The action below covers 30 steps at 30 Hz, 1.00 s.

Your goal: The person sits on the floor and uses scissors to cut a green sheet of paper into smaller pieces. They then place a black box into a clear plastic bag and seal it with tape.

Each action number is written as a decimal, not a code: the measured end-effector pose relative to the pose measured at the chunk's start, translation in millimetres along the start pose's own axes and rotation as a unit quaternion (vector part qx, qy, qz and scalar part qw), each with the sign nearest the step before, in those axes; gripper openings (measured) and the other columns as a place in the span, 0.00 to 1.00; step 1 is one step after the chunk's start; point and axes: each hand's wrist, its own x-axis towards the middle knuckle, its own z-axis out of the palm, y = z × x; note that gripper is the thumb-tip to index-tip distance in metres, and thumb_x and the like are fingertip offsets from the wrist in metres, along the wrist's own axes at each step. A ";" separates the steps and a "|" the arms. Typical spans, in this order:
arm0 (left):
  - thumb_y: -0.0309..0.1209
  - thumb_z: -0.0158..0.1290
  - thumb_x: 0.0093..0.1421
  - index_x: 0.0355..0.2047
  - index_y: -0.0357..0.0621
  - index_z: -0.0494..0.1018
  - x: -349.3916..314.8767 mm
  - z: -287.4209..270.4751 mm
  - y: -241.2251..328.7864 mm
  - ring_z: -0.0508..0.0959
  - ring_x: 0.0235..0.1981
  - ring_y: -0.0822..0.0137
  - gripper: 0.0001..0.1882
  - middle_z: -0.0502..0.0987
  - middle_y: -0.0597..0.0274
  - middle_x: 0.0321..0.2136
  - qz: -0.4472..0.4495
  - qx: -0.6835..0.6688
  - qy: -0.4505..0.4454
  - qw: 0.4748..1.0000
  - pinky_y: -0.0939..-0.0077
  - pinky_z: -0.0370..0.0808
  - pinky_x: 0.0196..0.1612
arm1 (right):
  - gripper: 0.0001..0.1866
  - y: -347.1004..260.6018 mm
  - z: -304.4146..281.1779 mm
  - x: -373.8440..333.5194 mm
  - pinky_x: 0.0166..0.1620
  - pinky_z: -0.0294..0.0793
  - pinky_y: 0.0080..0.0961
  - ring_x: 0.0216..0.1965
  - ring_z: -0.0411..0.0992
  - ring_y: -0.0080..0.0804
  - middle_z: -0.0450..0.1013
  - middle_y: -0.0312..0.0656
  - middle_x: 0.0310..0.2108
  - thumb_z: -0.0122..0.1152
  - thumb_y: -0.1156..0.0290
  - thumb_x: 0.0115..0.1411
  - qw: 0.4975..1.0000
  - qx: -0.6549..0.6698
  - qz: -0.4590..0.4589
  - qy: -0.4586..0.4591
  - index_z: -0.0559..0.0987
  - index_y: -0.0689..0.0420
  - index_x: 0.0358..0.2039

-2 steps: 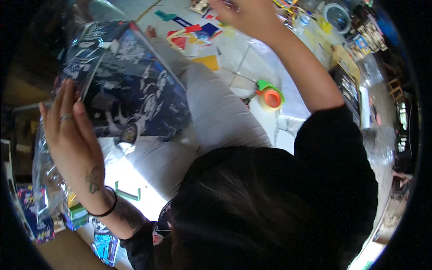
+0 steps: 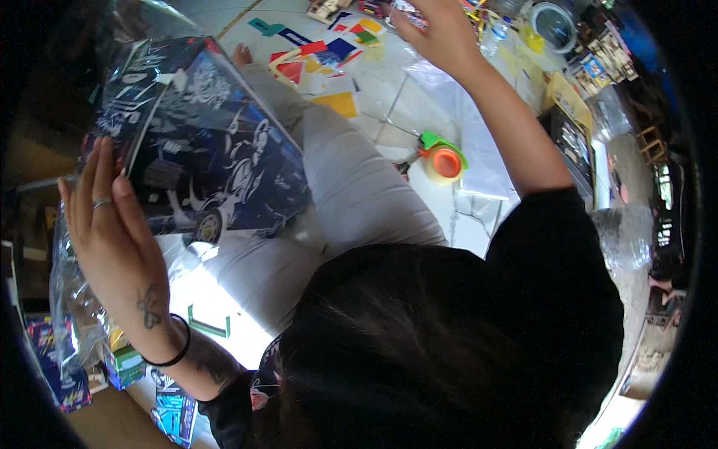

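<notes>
A large dark blue printed box (image 2: 224,142) with a picture of a vehicle stands tilted by my legs. Clear plastic film (image 2: 161,15) covers it and bunches past its far edge. My left hand (image 2: 116,224) lies along the box's left side, fingers stretched out and the palm not closed on anything. At the top edge my right hand (image 2: 441,41) reaches over the floor, its fingers partly cut off by the picture's rim. A small printed item (image 2: 411,16) shows between thumb and fingers; whether it is held I cannot tell.
Coloured paper scraps (image 2: 321,56) lie on the tiled floor. A tape roll (image 2: 445,163) with a green dispenser sits right of my leg (image 2: 359,179). Far right stand a clear tub (image 2: 553,28) and a yellow tray (image 2: 568,101). Small boxes (image 2: 123,363) are at the lower left.
My right hand has moved to the right and a little nearer. My left hand stays against the box; the view has shifted slightly.
</notes>
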 end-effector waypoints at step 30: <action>0.33 0.44 0.55 0.39 0.29 0.71 -9.8 15.0 -1.1 0.70 0.45 0.56 0.18 0.73 0.47 0.40 -0.061 -0.095 0.117 0.987 0.60 0.56 0.58 | 0.30 -185.9 -127.2 127.9 0.53 0.58 0.15 0.53 0.62 0.25 0.63 0.42 0.52 0.56 0.67 0.49 0.917 0.390 -0.060 0.052 0.63 0.55 0.54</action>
